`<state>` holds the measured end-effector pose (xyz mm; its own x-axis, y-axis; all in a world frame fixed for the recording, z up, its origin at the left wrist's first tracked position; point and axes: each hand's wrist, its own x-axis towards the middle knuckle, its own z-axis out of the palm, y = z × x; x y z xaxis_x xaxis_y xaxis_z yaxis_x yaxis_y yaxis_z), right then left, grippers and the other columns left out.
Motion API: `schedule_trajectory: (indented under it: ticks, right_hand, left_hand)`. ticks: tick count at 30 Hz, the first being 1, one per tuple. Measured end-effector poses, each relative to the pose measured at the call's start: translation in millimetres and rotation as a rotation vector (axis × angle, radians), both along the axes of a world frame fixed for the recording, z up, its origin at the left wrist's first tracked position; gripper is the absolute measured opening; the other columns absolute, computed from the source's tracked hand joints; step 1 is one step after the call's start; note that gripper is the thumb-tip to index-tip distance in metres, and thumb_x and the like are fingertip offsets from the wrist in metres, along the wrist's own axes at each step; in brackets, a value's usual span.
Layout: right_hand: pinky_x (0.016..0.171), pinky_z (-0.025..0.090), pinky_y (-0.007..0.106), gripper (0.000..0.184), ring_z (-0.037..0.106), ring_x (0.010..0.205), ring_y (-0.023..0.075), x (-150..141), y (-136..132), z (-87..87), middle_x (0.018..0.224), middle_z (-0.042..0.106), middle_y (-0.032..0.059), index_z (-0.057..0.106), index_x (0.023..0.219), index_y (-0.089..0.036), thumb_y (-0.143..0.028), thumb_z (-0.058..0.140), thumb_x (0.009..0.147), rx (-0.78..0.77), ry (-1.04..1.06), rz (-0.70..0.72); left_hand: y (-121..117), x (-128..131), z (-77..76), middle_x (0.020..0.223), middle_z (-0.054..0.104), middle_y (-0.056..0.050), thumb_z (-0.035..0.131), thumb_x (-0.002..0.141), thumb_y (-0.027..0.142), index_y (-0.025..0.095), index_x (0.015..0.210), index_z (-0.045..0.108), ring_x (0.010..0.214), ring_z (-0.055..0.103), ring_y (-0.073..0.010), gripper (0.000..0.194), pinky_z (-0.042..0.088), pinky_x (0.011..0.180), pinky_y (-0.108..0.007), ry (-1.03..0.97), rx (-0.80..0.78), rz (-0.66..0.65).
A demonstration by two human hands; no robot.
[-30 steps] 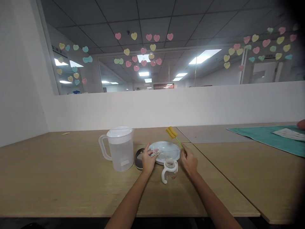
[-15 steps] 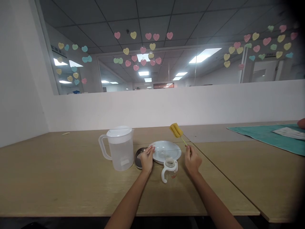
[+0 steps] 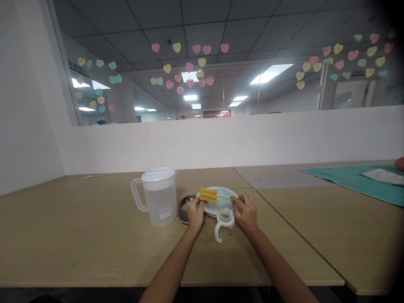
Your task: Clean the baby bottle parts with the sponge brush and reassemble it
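A bottle brush with a yellow sponge head [image 3: 208, 195] and a thin green stem lies sideways above the white plate [image 3: 232, 206]. My right hand [image 3: 246, 213] pinches the end of that stem. The sponge meets the fingertips of my left hand [image 3: 195, 214], which are pinched around something small, partly hidden and too small to name. Between my forearms stands a clear baby bottle [image 3: 227, 232], uncapped, with a white collar, a curved handle and red print. Partly behind my left hand is a round metal dish [image 3: 183, 210].
A translucent white lidded pitcher [image 3: 161, 202] with its handle to the left stands beside the metal dish. To the far right lies a teal cloth [image 3: 350, 176] with a whitish cloth [image 3: 383, 176] on it; part of another person's hand [image 3: 399, 163] shows at the edge.
My right hand has moved left and tipped the brush from upright to nearly level, bringing its sponge to my left fingertips. My left hand has barely shifted.
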<state>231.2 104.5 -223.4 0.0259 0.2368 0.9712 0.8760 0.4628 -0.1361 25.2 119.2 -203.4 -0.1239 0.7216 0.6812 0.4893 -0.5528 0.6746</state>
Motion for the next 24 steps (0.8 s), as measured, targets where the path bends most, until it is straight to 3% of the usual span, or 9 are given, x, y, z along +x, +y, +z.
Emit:
schedule_trajectory:
  ticks: [9,14,16,21,24]
  right_hand:
    - [0.070,0.030,0.031,0.023,0.044,0.075,0.0167,-5,2,-1.7,0.080,0.054,0.0043,0.070,0.095,-0.025,-0.025,0.048,0.089,-0.021,0.028,-0.165]
    - [0.068,0.033,0.031,0.031,0.044,0.074,0.0186,8,8,-3.1,0.079,0.052,0.0067,0.071,0.094,-0.017,-0.034,0.045,0.090,0.044,0.310,-0.271]
    - [0.069,0.035,0.032,0.032,0.045,0.075,0.0186,12,9,-3.6,0.079,0.052,0.0066,0.071,0.094,-0.017,-0.035,0.044,0.090,0.038,0.309,-0.241]
    - [0.070,0.037,0.029,0.030,0.047,0.075,0.0158,5,9,-5.7,0.083,0.053,0.0049,0.069,0.100,-0.024,-0.030,0.042,0.091,-0.067,0.038,-0.018]
    - [0.069,0.037,0.028,0.031,0.048,0.074,0.0152,3,9,-5.9,0.085,0.055,0.0054,0.069,0.101,-0.024,-0.028,0.040,0.091,-0.096,0.011,-0.033]
  left_hand:
    - [6,0,-5.9,0.078,0.072,-0.004,0.043,0.086,0.040,0.019,0.078,0.069,0.075,0.064,-0.0184,0.034,0.044,0.070,-0.027,-0.045,0.000,-0.035]
    - [7,-1,-8.0,0.079,0.072,-0.004,0.045,0.086,0.043,0.019,0.090,0.069,0.081,0.064,-0.0200,0.034,0.044,0.076,-0.029,-0.103,0.002,-0.044]
    - [6,0,-7.9,0.082,0.072,-0.004,0.045,0.086,0.042,0.020,0.090,0.069,0.083,0.063,-0.0202,0.033,0.044,0.078,-0.030,-0.095,0.019,-0.043]
    - [4,1,-6.6,0.086,0.068,-0.005,0.047,0.086,0.040,0.022,0.085,0.070,0.083,0.059,-0.0199,0.029,0.043,0.079,-0.031,-0.048,0.106,-0.023]
    - [6,-1,-6.0,0.085,0.067,-0.005,0.047,0.086,0.038,0.021,0.084,0.070,0.084,0.058,-0.0200,0.029,0.043,0.079,-0.031,-0.043,0.140,0.039]
